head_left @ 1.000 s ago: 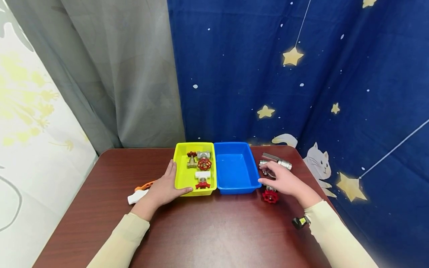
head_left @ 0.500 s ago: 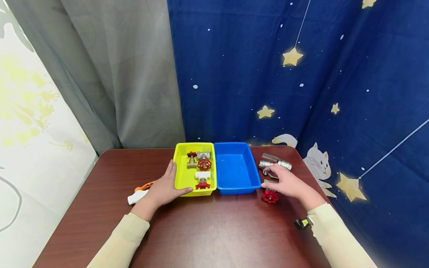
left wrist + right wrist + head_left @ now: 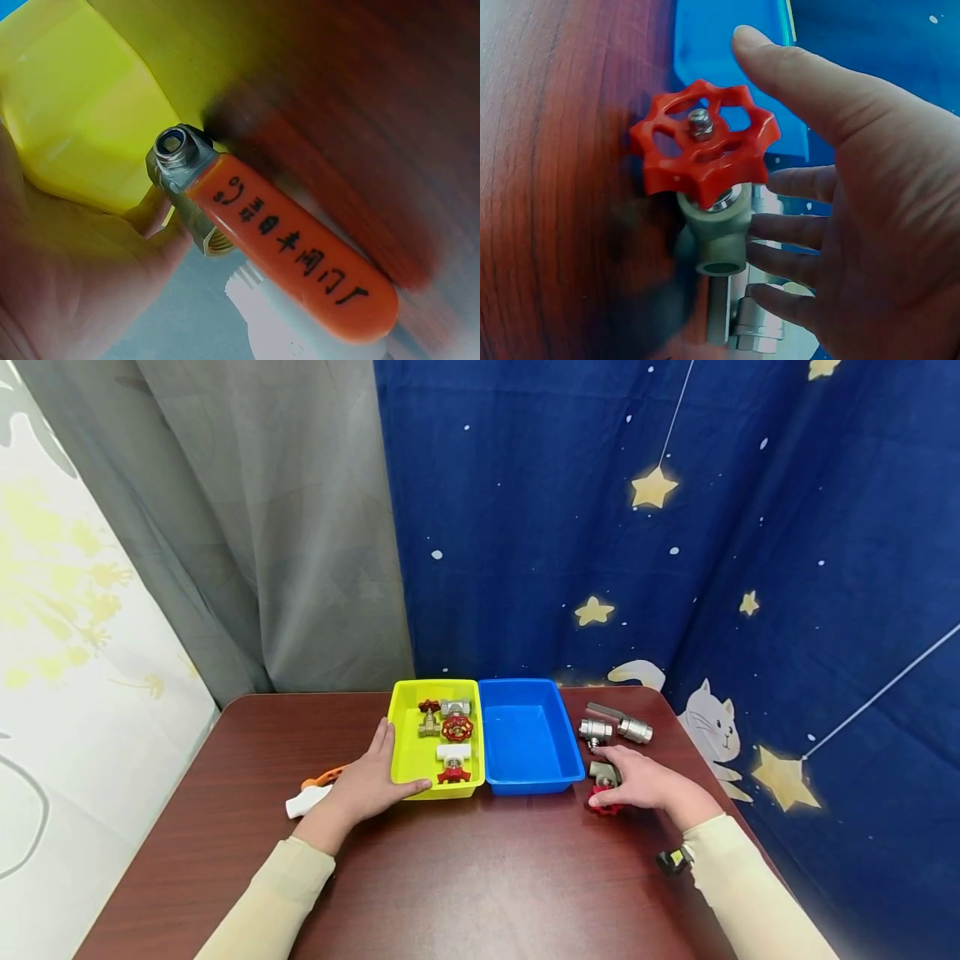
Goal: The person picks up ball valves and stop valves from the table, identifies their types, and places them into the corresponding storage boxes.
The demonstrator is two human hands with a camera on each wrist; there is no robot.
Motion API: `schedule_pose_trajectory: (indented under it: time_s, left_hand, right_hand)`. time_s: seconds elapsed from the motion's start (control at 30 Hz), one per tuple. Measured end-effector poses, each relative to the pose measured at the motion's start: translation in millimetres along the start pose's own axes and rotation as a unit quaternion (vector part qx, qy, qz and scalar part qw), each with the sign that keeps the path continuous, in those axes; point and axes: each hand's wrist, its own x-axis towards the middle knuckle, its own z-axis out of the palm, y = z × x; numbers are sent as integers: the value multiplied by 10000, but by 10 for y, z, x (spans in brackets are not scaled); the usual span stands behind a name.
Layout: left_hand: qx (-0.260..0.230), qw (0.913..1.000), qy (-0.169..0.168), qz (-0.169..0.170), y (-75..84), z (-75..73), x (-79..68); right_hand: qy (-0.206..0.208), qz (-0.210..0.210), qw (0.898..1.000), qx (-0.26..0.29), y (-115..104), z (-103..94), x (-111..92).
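Note:
My right hand [image 3: 647,782] reaches over a grey-green gate valve [image 3: 602,772] with a red handwheel [image 3: 742,150], at the right of the table. In the right wrist view its thumb is stretched above the wheel and its fingers lie behind the valve body, not closed round it; whether they touch it I cannot tell. My left hand [image 3: 366,785] rests against the left side of the yellow bin [image 3: 403,758], thumb along the front rim, fingers straight. Inside that bin lie a small brass valve [image 3: 429,724], a larger red-wheeled valve [image 3: 457,727] and a white-bodied valve [image 3: 453,752].
Beside the yellow bin stands a blue bin [image 3: 525,743] with nothing in it. Two metal ball valves [image 3: 595,731] lie behind my right hand. Near my left wrist are an orange-handled brass ball valve [image 3: 292,247] and a white plastic fitting [image 3: 277,319], partly hidden.
My right hand has moved from over the metal ball valves toward the front, down to the red-wheeled grey-green gate valve. My left hand stays on the yellow bin.

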Motion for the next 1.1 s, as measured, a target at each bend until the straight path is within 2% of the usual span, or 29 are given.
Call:
schedule_pose_trajectory:
  time_s: [0.3,0.7,1.1]
  left_hand:
    - [-18,10000,-53,-13,14,-6,1]
    - [-30,10000,-74,-44,23,-6,-3]
    - [-80,9999,-92,-73,22,-19,-10]
  right_hand:
    - [-270,230,9994,43,95,72,34]
    - [-290,53,9992,-266,114,124,76]
    - [-307,27,9991,-281,129,147,96]
